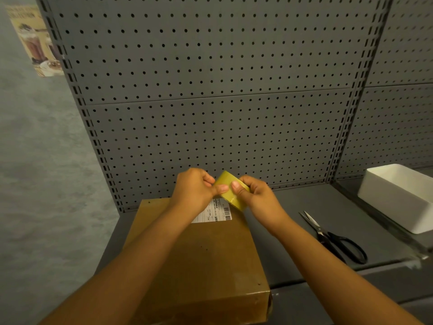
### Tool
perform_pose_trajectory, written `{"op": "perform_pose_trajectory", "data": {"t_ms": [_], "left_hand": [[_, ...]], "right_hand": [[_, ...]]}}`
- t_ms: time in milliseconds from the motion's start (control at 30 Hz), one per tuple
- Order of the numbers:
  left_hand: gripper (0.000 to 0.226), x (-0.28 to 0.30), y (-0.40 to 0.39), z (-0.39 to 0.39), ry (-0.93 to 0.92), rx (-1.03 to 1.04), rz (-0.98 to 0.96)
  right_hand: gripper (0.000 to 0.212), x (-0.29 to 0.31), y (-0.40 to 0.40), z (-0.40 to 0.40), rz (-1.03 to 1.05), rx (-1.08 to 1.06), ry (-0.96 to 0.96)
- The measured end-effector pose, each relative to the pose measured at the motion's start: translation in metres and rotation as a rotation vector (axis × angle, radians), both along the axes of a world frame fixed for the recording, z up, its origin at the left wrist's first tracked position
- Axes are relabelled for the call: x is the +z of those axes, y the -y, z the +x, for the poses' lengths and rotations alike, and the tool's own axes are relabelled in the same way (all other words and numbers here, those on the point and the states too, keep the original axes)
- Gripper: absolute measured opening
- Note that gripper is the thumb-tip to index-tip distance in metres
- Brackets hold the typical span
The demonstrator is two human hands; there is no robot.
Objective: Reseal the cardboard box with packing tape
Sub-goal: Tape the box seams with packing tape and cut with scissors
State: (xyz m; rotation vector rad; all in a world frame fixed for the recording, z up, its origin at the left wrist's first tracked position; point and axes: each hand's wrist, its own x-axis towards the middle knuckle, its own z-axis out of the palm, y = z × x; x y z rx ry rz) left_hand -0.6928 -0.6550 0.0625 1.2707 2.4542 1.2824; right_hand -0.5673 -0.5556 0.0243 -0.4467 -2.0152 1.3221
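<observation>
— Two things matter here; where's the big one?
— Cardboard box (199,252) lies flat on the grey shelf (293,207), white label (214,212) at its far end.
— And the tape?
— Yellowish tape roll (232,191) is held above the label. Right hand (257,195) curls round it, thumb on top; left hand (194,186) pinches at its edge.
— Anything else?
— White bin (398,195) far right, scissors (337,238) between it and the box.
</observation>
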Motion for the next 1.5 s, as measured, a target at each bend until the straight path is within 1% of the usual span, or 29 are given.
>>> {"op": "perform_pose_trajectory", "data": {"t_ms": [200, 367, 500, 667, 900, 1000, 1133, 1300, 1400, 1500], "left_hand": [[0.031, 0.002, 0.005, 0.002, -0.030, 0.037, -0.027], [0.033, 0.007, 0.007, -0.001, 0.001, 0.017, -0.103], [0.036, 0.007, 0.004, -0.002, 0.050, 0.012, -0.119], [0.031, 0.005, 0.005, -0.005, 0.110, -0.007, -0.101], [0.029, 0.004, 0.004, -0.001, 0.037, -0.055, -0.060], [0.032, 0.006, 0.006, -0.003, 0.052, -0.083, -0.045], [0.030, 0.004, 0.007, -0.003, 0.042, -0.077, -0.018], [0.024, 0.000, 0.004, 0.005, 0.075, -0.095, 0.035], [0.035, 0.002, 0.003, 0.002, 0.031, -0.067, 0.003], [0.041, 0.003, 0.004, -0.004, 0.052, -0.055, -0.054]], "right_hand": [[0.027, 0.000, 0.002, -0.001, 0.029, 0.011, 0.014], [0.026, 0.001, 0.003, 0.000, 0.033, 0.029, 0.024], [0.025, 0.002, 0.003, 0.001, 0.028, 0.034, 0.018], [0.024, 0.001, 0.004, 0.001, 0.026, 0.048, 0.019], [0.023, 0.000, 0.001, 0.000, 0.018, 0.045, 0.023], [0.022, 0.000, 0.002, 0.000, 0.020, 0.056, 0.016], [0.021, -0.001, 0.003, 0.001, 0.016, 0.059, 0.014], [0.023, -0.001, 0.001, 0.002, 0.021, 0.051, 0.016], [0.023, 0.000, 0.001, 0.005, -0.001, 0.062, 0.004], [0.022, -0.001, 0.003, 0.004, 0.020, 0.066, 0.008]]}}
